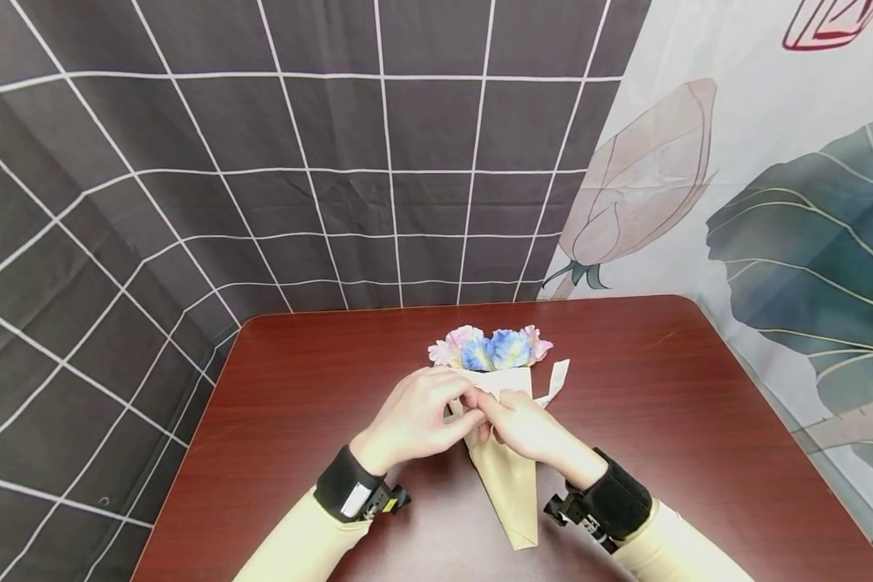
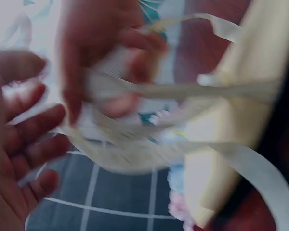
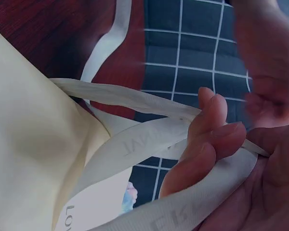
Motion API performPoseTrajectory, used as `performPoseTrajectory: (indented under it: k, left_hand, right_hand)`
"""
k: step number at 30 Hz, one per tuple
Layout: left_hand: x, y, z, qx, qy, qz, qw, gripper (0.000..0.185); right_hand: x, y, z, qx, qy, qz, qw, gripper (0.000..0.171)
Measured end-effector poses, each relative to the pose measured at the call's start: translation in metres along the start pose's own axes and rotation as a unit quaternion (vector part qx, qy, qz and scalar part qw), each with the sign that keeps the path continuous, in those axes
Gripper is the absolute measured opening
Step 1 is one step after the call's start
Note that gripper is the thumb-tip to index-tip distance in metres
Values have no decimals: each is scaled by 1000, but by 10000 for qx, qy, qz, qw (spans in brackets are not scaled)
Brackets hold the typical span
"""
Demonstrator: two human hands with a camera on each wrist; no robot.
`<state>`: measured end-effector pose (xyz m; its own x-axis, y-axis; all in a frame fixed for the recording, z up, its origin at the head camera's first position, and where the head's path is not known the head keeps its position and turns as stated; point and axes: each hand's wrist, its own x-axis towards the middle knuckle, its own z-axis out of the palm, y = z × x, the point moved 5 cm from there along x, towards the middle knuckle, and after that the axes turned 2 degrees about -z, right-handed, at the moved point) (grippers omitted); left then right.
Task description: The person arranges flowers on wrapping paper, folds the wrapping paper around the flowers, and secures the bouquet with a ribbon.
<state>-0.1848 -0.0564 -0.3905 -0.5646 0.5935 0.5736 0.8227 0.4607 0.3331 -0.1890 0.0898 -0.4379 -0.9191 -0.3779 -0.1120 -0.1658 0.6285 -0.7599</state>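
Head view shows my left hand [image 1: 416, 419] and right hand [image 1: 525, 427] pinching the ribbon [image 1: 557, 381] over the paper-wrapped bouquet [image 1: 496, 380] mid-table [image 1: 698, 420]; I judge slack fingers would let the half-made knot unravel.

The cream ribbon [image 3: 135, 144] bears faint printed letters, too partial to read.

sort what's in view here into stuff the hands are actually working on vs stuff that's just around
In use:
- left hand and right hand, both at the ribbon
- cream ribbon, looped round the right hand's fingers
- paper cone wrap
- flowers in the cone

Just around:
- red-brown table
- grid curtain
- leaf-print curtain
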Motion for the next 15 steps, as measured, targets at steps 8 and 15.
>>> performPoseTrajectory:
  k: [8,15]
  left_hand:
    - [-14,-22,20,-812,-380,-804,9927,22]
    - [-18,-27,22,-1261,-312,-1008,9864,24]
  right_hand:
    - [0,2,-3,499,-200,191,9984,68]
    - [3,1,-3,607,-298,7,9977,61]
